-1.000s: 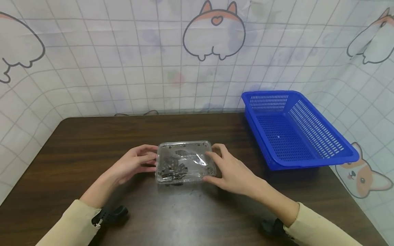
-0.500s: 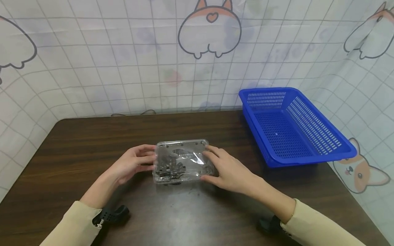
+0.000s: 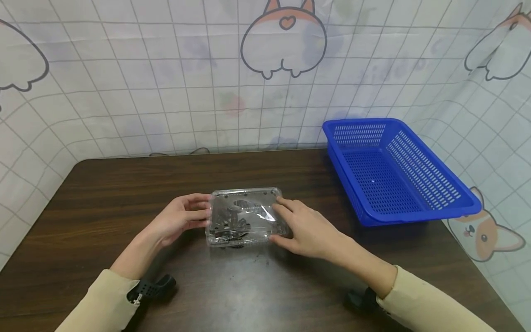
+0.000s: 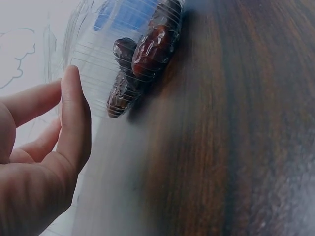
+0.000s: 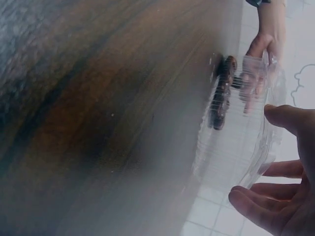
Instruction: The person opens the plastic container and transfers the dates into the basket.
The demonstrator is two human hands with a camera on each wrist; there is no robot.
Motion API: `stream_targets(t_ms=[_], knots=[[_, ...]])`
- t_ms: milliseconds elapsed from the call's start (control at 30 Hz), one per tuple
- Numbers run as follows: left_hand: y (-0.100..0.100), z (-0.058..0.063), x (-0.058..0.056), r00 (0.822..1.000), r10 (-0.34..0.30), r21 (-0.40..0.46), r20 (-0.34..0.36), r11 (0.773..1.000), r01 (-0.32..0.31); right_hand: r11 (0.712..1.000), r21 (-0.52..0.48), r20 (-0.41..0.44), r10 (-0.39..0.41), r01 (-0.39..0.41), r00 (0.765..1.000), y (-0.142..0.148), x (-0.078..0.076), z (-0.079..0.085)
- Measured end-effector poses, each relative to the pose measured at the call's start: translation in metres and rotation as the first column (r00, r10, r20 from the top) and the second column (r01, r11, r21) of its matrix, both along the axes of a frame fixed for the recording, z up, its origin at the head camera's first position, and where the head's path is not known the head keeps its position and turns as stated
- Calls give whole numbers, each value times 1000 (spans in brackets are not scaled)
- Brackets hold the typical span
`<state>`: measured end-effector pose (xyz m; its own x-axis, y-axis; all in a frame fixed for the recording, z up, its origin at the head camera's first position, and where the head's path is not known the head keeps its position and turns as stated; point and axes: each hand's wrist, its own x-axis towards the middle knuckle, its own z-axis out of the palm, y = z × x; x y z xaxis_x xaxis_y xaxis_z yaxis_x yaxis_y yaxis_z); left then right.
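A clear plastic clamshell box [image 3: 249, 216] sits on the dark wooden table, its lid down over the base. Several dark brown dates [image 4: 152, 54] lie inside, gathered toward the left and front in the head view. The left hand [image 3: 178, 219] touches the box's left end with fairly straight fingers. At the opposite end, the right hand [image 3: 309, 228] grips the box, its thumb at the front edge and its fingers over the right side. Close up in the right wrist view, that thumb and the fingers [image 5: 261, 204] span the clear rim. Part of the box's right end is hidden behind the hand.
A blue slotted plastic basket [image 3: 398, 175] stands at the table's back right, with its right part reaching past the table edge. Behind the table [image 3: 124, 184] hangs a gridded white cloth [image 3: 186, 83] with cartoon dog prints. Black bands circle both wrists.
The right hand has come in closer, its fingers shifting from the far right corner onto the box's right side. The head view has tilted slightly. The left hand stays at the box's left end.
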<state>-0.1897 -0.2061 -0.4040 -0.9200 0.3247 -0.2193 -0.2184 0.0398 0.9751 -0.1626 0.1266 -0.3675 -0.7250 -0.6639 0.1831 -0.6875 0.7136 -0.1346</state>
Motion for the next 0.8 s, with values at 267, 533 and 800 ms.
stream_targets(t_ms=[267,533,800], knots=[[0,2,-2,1000,-3,-11,-6,1000,3,999,22,-12,27,-27,1000,-2,-1,2],[1,5,-4,1000,-9,-30,-19,1000,9,998,14,-36,62,-61,997,-1,-3,3],[1,3,-2,1000,-13,-51,-18,999,12,994,17,-117,105,-104,988,-3,-3,-1]])
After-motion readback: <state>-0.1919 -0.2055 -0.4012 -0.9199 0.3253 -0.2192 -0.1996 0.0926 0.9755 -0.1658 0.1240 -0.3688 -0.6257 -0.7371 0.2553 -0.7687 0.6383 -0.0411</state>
